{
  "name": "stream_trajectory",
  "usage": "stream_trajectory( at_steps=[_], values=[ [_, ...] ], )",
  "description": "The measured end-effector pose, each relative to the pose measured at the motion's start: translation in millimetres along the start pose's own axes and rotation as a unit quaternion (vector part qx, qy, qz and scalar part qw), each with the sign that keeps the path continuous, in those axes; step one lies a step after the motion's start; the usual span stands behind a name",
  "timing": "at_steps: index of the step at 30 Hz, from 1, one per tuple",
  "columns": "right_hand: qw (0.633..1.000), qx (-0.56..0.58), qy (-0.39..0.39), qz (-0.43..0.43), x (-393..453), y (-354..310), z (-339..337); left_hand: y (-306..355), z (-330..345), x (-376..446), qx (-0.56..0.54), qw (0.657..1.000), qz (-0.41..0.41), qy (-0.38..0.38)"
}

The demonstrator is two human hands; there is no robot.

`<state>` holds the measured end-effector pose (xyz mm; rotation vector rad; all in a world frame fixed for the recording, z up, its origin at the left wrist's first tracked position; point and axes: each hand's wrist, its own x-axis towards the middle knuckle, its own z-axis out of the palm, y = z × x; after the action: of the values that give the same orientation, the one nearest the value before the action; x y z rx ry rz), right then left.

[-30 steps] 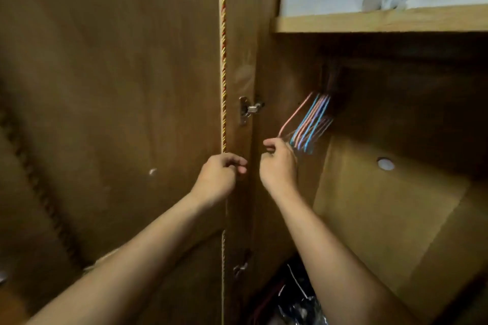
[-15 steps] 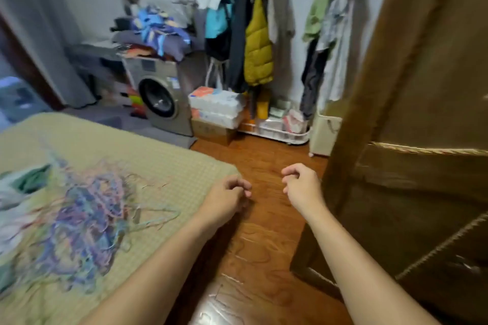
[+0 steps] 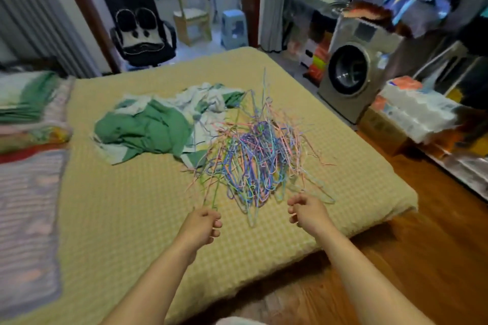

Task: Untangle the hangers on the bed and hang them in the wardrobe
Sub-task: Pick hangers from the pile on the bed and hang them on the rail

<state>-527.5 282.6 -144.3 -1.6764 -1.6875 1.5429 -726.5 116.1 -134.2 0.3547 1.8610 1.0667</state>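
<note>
We judge most work remains: a big tangle of hangers [image 3: 253,150] sits near the bed [image 3: 132,219] foot edge, our left hand [image 3: 200,224] and right hand [image 3: 307,210] loosely curled, empty.

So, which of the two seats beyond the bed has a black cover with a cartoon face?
The office chair on the left, with armrests and a black-and-white face cover. The other seat, a plain wooden chair, stands bare to its right.

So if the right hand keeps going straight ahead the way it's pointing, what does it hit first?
Most likely the near edge of the tangled hangers: the right hand points at pale strands lying just beyond its fingertips on the bed. Its height above them is unclear.
</note>
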Motion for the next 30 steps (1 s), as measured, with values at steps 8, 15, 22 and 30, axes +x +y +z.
stream_trajectory(
  at_steps=[8, 15, 22, 30],
  values=[
    [0.99, -0.07, -0.075, 0.1, 81.4, 42.5, 66.7, -23.4, -36.2, 64.6, 0.001, 0.994, -0.102, 0.03],
    [0.958, -0.161, -0.169, 0.165, 183.6, 108.8, 112.5, -54.3, -29.8, 130.2, 0.005, 0.982, -0.169, 0.08],
    [0.953, -0.145, -0.189, 0.188, 285.4, 140.9, 183.0, -121.6, 16.1, 190.6, -0.024, 0.962, -0.247, 0.112],
    [0.968, -0.083, -0.214, 0.104, 271.3, 151.6, 188.4, -139.2, 66.5, 233.7, -0.118, 0.957, -0.259, 0.05]
  ],
)
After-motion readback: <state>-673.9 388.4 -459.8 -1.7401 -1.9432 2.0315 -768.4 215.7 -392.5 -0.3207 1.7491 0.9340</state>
